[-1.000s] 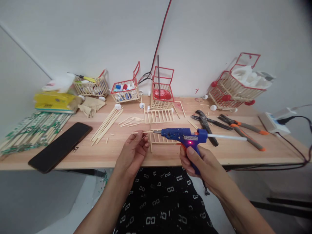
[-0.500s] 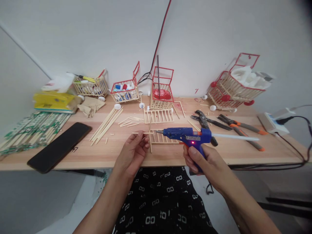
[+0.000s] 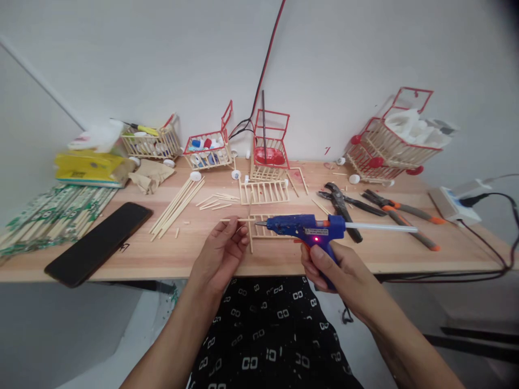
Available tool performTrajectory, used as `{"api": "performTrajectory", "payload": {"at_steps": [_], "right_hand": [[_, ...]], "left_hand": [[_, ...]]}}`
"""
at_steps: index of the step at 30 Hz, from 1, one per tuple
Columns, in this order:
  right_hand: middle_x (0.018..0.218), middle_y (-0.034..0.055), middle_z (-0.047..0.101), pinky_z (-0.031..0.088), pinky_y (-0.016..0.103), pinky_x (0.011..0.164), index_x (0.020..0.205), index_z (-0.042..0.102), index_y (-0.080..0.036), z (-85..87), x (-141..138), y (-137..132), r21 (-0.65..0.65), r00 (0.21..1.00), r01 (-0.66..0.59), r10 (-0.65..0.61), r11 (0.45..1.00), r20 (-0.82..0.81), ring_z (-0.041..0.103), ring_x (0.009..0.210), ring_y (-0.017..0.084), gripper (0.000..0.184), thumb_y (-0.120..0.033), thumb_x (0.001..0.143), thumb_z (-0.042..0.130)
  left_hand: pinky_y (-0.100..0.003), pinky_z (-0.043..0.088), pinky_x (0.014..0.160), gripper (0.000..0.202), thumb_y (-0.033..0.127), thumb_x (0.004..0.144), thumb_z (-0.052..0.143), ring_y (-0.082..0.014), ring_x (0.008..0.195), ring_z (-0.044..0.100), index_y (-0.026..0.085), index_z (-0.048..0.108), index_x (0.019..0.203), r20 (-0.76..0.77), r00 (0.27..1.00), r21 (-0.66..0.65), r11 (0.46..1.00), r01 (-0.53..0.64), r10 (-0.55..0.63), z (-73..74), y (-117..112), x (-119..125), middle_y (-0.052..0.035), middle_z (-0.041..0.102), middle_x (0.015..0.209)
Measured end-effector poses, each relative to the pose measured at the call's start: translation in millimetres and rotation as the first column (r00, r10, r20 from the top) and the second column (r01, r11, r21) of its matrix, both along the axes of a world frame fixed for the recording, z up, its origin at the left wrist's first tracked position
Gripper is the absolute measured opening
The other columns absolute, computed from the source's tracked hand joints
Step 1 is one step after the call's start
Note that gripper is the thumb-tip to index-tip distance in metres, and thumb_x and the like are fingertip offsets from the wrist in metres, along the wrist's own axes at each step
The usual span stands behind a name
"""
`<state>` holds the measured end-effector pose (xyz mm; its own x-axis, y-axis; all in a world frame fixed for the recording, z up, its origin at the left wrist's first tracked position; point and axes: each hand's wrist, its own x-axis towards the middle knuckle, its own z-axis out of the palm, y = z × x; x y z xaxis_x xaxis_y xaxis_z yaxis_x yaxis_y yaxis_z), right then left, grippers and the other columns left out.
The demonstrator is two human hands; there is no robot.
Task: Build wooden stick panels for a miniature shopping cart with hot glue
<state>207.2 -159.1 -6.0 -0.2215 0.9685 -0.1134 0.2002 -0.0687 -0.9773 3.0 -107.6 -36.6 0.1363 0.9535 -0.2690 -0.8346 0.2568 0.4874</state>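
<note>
My left hand (image 3: pixel 222 254) pinches a short thin wooden stick (image 3: pixel 235 220), held level above the table edge. My right hand (image 3: pixel 331 266) is wrapped round the grip of a blue hot glue gun (image 3: pixel 308 227) whose red light is lit. A white glue rod (image 3: pixel 381 228) sticks out of its back. The gun's nozzle points left, close to the stick's right end. Under the gun lies a flat panel of glued sticks (image 3: pixel 263 228) on the wooden table (image 3: pixel 194 248).
Long sticks (image 3: pixel 178 204) and another stick panel (image 3: pixel 264 192) lie mid-table. Red-framed stick baskets (image 3: pixel 208 148) and a larger cart (image 3: pixel 389 143) stand at the back. Pliers and cutters (image 3: pixel 365 208) lie right, a black phone (image 3: pixel 99 242) and packs of chopsticks (image 3: pixel 52 216) left, a power strip (image 3: pixel 456 205) far right.
The glue gun drew back to the right, then came left again, its nozzle nearer the stick. My left hand has hardly moved.
</note>
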Motion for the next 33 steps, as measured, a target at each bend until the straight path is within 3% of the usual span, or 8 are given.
{"api": "performTrajectory", "payload": {"at_steps": [11, 21, 27, 30, 33], "right_hand": [[0.060, -0.0040, 0.042, 0.023, 0.022, 0.043, 0.074, 0.044, -0.019, -2.3, 0.8, -0.7, -0.039, 0.997, 0.029, -0.031, 0.999, -0.068, 0.034, 0.047, 0.006, 0.040, -0.055, 0.090, 0.046], [0.058, -0.0041, 0.041, 0.025, 0.024, 0.045, 0.072, 0.044, -0.019, 0.1, 4.4, -1.8, -0.002, 1.000, 0.016, -0.016, 1.000, -0.014, 0.036, 0.047, 0.008, 0.041, -0.056, 0.090, 0.045], [0.054, -0.0021, 0.042, 0.029, 0.026, 0.048, 0.065, 0.044, -0.020, 6.3, 6.1, -6.8, 0.128, 0.964, 0.045, -0.077, 0.991, 0.254, 0.038, 0.050, 0.011, 0.042, -0.054, 0.090, 0.045], [0.057, -0.0003, 0.046, 0.030, 0.027, 0.048, 0.065, 0.048, -0.021, 9.9, 4.8, -10.5, 0.268, 0.889, 0.047, -0.162, 0.962, 0.428, 0.042, 0.052, 0.013, 0.037, -0.049, 0.089, 0.050], [0.058, -0.0002, 0.049, 0.032, 0.028, 0.050, 0.070, 0.050, -0.022, 14.3, 2.8, -12.7, 0.407, 0.816, -0.052, -0.196, 0.912, 0.544, 0.043, 0.053, 0.014, 0.028, -0.040, 0.090, 0.051]], "left_hand": [[-0.017, 0.046, 0.053, 0.010, 0.011, 0.073, 0.073, -0.0085, 0.064, 0.060, 0.012, 0.063, 0.075, -0.003, 1.000, -0.004, 1.000, 0.000, 0.000, 1.3, -1.5, -0.9, -0.0008, 0.064, 0.074], [-0.017, 0.046, 0.052, 0.010, 0.011, 0.073, 0.072, -0.0079, 0.063, 0.060, 0.011, 0.063, 0.075, -0.013, 1.000, -0.010, 1.000, 0.001, -0.001, 1.5, -1.5, -1.8, -0.0007, 0.064, 0.073], [-0.017, 0.046, 0.053, 0.011, 0.013, 0.072, 0.074, -0.0080, 0.063, 0.059, 0.011, 0.063, 0.075, -0.030, 1.000, 0.005, 1.000, -0.005, 0.005, 1.0, -1.6, -0.9, -0.0009, 0.064, 0.074], [-0.017, 0.046, 0.053, 0.012, 0.013, 0.071, 0.075, -0.0085, 0.064, 0.059, 0.011, 0.064, 0.075, -0.032, 0.999, 0.010, 1.000, -0.022, 0.022, -0.1, -1.3, 0.1, -0.0013, 0.065, 0.075], [-0.018, 0.045, 0.054, 0.013, 0.013, 0.070, 0.076, -0.0086, 0.065, 0.060, 0.011, 0.064, 0.076, -0.028, 0.999, 0.017, 1.000, -0.024, 0.024, -1.1, -1.2, 0.5, -0.0014, 0.065, 0.076]]}}
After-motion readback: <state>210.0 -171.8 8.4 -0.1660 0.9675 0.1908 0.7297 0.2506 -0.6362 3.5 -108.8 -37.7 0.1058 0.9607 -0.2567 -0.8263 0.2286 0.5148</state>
